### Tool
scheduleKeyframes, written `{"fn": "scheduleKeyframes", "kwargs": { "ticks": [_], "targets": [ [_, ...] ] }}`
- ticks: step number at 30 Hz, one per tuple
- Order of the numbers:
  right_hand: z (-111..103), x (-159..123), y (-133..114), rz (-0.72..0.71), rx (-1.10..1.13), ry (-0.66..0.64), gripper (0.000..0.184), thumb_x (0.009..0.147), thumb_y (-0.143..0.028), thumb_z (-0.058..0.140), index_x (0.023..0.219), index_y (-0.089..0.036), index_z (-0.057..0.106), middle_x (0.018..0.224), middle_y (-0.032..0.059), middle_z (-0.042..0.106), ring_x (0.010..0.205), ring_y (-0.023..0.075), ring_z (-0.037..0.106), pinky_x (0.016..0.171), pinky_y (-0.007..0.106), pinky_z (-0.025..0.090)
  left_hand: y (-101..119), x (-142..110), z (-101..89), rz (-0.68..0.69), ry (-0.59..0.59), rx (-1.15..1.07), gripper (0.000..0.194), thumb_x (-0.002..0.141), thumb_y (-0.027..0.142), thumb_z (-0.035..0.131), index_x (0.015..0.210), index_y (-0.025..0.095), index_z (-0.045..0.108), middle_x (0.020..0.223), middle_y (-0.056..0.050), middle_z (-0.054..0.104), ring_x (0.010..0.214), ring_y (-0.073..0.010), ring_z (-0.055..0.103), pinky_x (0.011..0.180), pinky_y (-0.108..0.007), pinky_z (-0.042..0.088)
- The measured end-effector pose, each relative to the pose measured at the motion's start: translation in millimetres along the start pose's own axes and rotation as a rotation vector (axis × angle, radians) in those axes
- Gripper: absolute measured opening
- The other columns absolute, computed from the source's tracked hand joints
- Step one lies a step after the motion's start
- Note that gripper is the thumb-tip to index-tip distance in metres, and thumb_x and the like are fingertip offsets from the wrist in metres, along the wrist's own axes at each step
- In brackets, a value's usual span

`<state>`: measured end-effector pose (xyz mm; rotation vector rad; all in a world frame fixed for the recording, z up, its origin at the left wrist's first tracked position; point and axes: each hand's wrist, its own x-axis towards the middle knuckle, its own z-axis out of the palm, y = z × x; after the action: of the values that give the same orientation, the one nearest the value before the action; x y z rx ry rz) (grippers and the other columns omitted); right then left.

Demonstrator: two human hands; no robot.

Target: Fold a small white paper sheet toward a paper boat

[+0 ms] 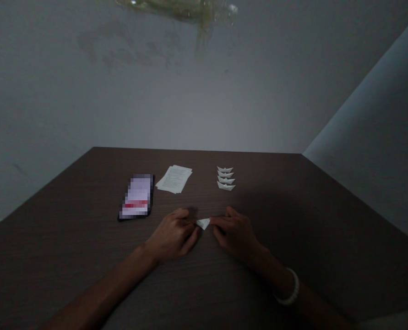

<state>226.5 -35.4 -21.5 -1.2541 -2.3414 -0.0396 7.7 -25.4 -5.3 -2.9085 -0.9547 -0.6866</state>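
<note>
Between my two hands, low over the table, is a small folded piece of white paper, its point turned toward me. My left hand pinches its left corner, fingers curled. At the right corner, my right hand grips it between thumb and fingertips; a pale bracelet circles that wrist. Beyond my right hand, several small white paper boats stand in a row running away from me. A stack of printed paper sheets lies farther off, past my left hand.
A phone with a lit, blurred screen lies left of the paper stack. Everything rests on a dark brown wooden table. Its far edge meets a grey wall, and another wall section slants along the right side.
</note>
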Motion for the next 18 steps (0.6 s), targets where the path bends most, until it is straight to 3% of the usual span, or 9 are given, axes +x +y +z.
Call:
{"fn": "scheduleKeyframes", "kwargs": {
  "ticks": [10,18],
  "targets": [
    [-0.2,-0.5,-0.9,-0.020,-0.031,-0.031,0.019,0.080,-0.011,0.061,0.092,-0.025,0.068,0.078,0.0007,0.070,0.079,0.0196,0.051,0.064,0.028,0.037,-0.4,-2.7,3.6,0.019,0.051,0.042,0.032,0.092,0.019,0.043,0.067,0.016,0.062,0.071,-0.005,0.067,0.065,-0.0175,0.053,0.068,-0.034,0.041],
    [-0.6,0.2,-2.3,-0.090,-0.028,-0.045,0.021,0.082,-0.010,0.059,0.096,-0.023,0.067,0.094,0.0024,0.072,0.082,0.0209,0.049,0.072,0.032,0.042,-3.0,-2.6,4.9,0.010,-0.010,0.057,0.022,0.091,0.021,0.045,0.085,0.015,0.065,0.086,-0.008,0.068,0.085,-0.0220,0.057,0.077,-0.036,0.040]
  ]
}}
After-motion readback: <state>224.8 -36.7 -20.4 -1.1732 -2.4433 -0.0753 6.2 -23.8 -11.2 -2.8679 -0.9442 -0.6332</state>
